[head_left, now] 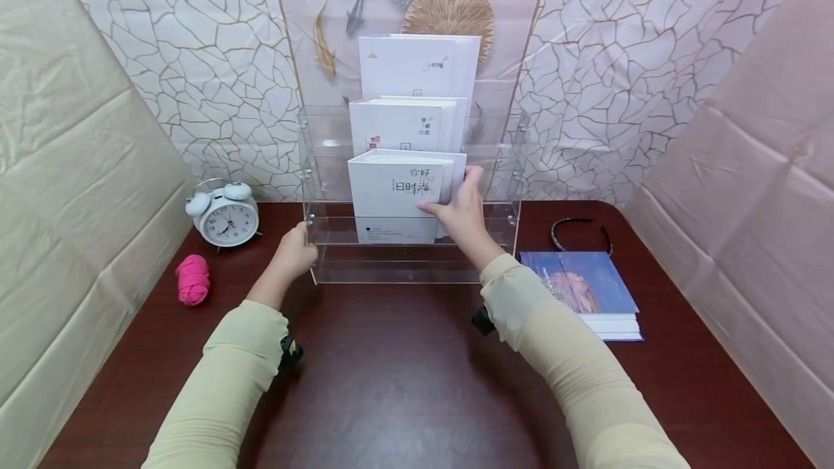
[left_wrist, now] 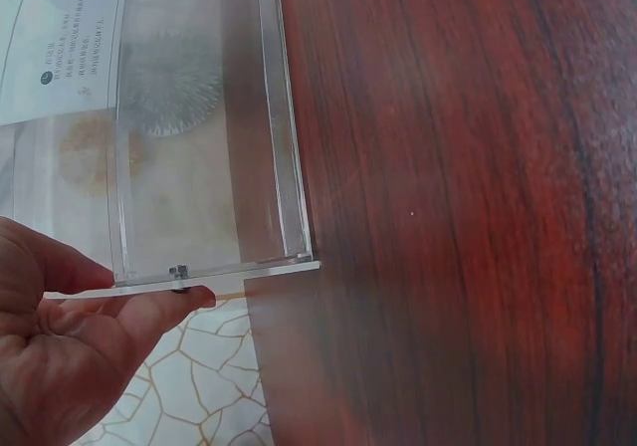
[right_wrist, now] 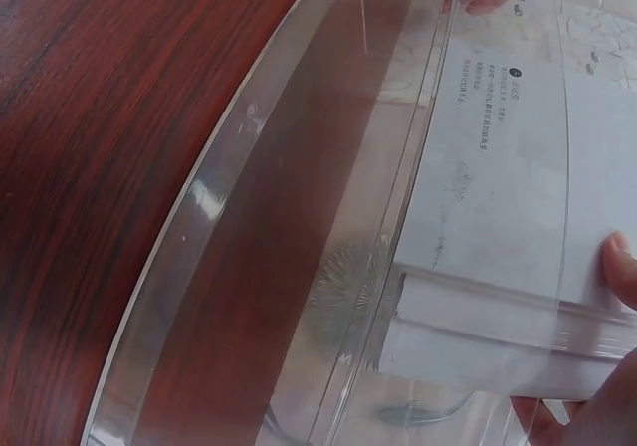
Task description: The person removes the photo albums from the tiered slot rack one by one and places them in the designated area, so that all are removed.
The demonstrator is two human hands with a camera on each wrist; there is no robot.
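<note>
A clear acrylic book rack (head_left: 404,273) stands at the back of the table with three white books in its stepped tiers. My left hand (head_left: 296,252) grips the rack's left side panel; in the left wrist view its thumb and fingers (left_wrist: 164,312) pinch the panel edge from both faces. With my right hand (head_left: 465,216) I hold the front white book (head_left: 384,187) by its right side, thumb on the cover and fingers behind. This book stands upright in the lowest tier, its bottom behind the clear front strip. Behind it rise the middle book (head_left: 394,125) and the back book (head_left: 410,64).
A white alarm clock (head_left: 228,223) and a ball of pink yarn (head_left: 192,279) sit at the left. On the right lie stacked books with a blue cover (head_left: 586,281) on top, and a dark headband (head_left: 554,230) behind them. Fabric walls surround the table (head_left: 391,382).
</note>
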